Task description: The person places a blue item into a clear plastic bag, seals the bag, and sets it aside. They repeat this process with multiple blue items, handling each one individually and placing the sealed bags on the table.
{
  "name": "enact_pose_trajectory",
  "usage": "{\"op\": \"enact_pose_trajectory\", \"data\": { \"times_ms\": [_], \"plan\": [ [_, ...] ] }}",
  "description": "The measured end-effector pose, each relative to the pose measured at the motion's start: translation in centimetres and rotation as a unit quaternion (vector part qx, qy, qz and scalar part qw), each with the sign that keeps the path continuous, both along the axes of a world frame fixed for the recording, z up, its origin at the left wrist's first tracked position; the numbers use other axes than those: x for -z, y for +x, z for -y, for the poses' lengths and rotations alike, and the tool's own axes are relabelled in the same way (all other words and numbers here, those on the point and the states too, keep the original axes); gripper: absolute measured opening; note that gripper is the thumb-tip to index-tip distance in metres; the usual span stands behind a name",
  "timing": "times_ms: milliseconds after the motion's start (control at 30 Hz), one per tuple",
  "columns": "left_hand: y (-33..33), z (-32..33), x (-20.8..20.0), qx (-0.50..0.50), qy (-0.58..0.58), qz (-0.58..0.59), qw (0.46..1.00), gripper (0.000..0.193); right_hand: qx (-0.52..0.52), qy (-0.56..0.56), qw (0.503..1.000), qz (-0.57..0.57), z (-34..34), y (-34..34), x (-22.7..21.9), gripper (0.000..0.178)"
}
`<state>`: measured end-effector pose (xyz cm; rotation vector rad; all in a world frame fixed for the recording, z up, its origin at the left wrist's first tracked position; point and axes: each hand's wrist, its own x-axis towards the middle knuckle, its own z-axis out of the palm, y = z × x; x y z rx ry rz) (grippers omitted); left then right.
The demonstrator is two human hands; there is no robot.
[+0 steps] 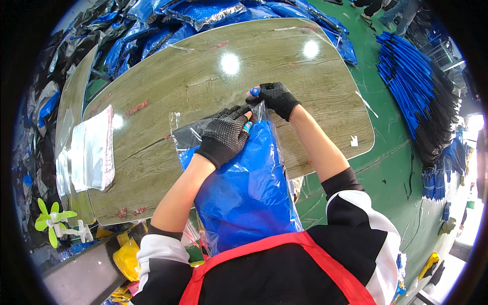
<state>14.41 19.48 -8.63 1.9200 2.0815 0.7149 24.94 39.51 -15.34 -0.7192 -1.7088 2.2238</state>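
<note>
A clear plastic bag (244, 188) holding folded blue fabric lies over the table's near edge and reaches back to my body. Black dotted gloves with bare or taped fingertips cover both hands. My left hand (226, 131) rests on the upper left part of the bag, its fingers curled on the plastic near the far end. Just right of it, my right hand (274, 97) pinches the gathered plastic at the bag's far corner. Blue tape shows on a finger of each hand. Part of the bag's far edge is hidden under the gloves.
The wood-grain table (193, 76) has rounded corners. A stack of clear plastic bags (94, 147) lies on its left side, by a small green fan (53, 221). Packed blue bundles (203, 12) pile up beyond. Long blue-and-black pieces (412, 86) lie at the right on the green floor (376, 168).
</note>
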Motion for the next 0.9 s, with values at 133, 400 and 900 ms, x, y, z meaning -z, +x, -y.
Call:
{"op": "enact_pose_trajectory", "data": {
  "times_ms": [133,400,900],
  "plan": [
    [0.1,-0.2,0.4,0.025,0.035,-0.018,0.999,0.03,-0.006,0.061,0.998,-0.03,0.5,0.5,0.3,0.027],
    [0.3,-2.7,-0.3,-0.034,0.002,-0.011,0.999,0.037,0.054,0.094,0.994,-0.022,1.2,1.0,-1.6,0.023],
    [0.2,-4.4,2.1,0.003,-0.112,0.054,0.992,0.035,0.146,0.064,0.986,0.037,3.6,1.1,-1.0,0.018]
  ]
}}
